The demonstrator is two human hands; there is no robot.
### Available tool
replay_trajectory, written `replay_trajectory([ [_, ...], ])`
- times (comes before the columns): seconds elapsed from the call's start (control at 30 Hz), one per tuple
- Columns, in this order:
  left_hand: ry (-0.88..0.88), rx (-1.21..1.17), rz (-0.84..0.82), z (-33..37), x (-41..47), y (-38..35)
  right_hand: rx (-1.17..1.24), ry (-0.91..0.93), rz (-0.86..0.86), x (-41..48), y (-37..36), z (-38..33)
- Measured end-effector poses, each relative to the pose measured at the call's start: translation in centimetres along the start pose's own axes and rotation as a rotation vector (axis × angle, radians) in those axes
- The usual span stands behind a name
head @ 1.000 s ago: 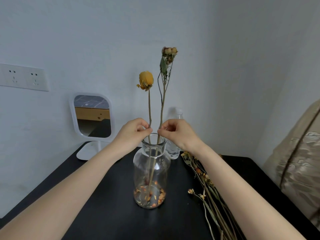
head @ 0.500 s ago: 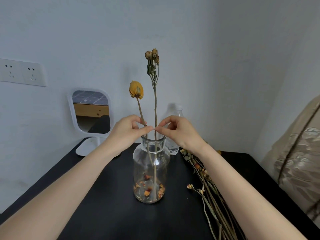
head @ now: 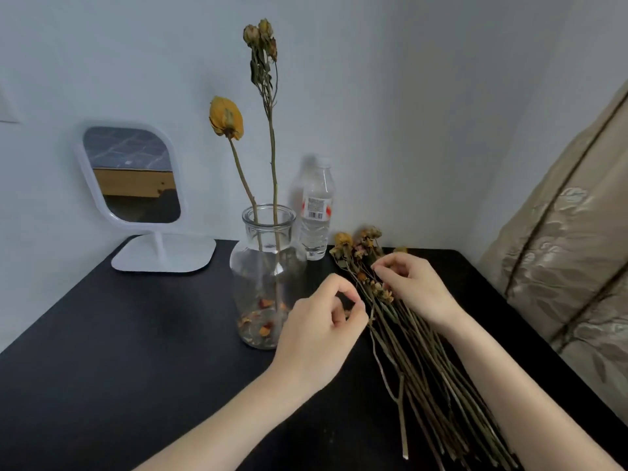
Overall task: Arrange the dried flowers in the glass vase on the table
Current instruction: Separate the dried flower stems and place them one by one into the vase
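Lying dried flowers (head: pixel 418 368) point heads toward wall (head: pixel 407 96) | left hand (head: pixel 319 324) curled, grip unclear | right hand (head: pixel 413 287) pinching them

- L & front-L of glass vase (head: pixel 268 266): bare table (head: pixel 119 334), open pass.
- Back-L: mirror (head: pixel 136 178), base on table.
- Close behind-R: water bottle (head: pixel 316 212).
- R: stem bundle (head: pixel 418 351); right hand (head: pixel 411 287) pinching into it, left hand (head: pixel 316 334) front-R of vase.
- Above mouth: two stems (head: pixel 272 147), narrow gap betw.
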State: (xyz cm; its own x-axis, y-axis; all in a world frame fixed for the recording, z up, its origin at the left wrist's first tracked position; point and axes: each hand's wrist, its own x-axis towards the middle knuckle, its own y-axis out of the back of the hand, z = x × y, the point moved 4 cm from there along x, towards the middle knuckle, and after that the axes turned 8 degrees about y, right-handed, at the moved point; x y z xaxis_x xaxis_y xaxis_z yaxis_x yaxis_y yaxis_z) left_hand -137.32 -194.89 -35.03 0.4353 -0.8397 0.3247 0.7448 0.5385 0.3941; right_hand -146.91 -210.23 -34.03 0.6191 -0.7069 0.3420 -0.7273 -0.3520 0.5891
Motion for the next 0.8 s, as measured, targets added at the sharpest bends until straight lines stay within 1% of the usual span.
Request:
replay_trajectory([
  [0.1, 0.149, 0.017, -0.057, -2.4, 1.4, -3.8, -0.110, -0.125, 0.026, -1.7, 1.5, 3.9],
  [0.2, 0.284, 0.127, -0.069, -4.5, 3.2, -6.6, -0.170, -0.224, 0.029, -3.0, 2.5, 6.5],
  [0.3, 0.350, 0.248, -0.042, -5.4, 4.8, -7.9, -0.214, -0.265, -0.011, -3.4, 2.8, 7.7],
  [0.4, 0.405, 0.299, -0.029, -5.5, 6.0, -8.7, -0.264, -0.270, -0.034, -3.2, 2.5, 8.0],
  [0.53, 0.482, 0.354, -0.071, -5.9, 7.0, -9.4, -0.327, -0.267, -0.027, -2.3, 2.0, 7.9],
  [0.67, 0.585, 0.288, -0.088, -6.7, 7.4, -9.6, -0.364, -0.298, -0.071, -1.4, 1.5, 7.9],
  [0.8, 0.638, 0.175, -0.071, -6.9, 7.7, -9.6, -0.359, -0.314, -0.132, -0.8, 1.1, 7.8],
])
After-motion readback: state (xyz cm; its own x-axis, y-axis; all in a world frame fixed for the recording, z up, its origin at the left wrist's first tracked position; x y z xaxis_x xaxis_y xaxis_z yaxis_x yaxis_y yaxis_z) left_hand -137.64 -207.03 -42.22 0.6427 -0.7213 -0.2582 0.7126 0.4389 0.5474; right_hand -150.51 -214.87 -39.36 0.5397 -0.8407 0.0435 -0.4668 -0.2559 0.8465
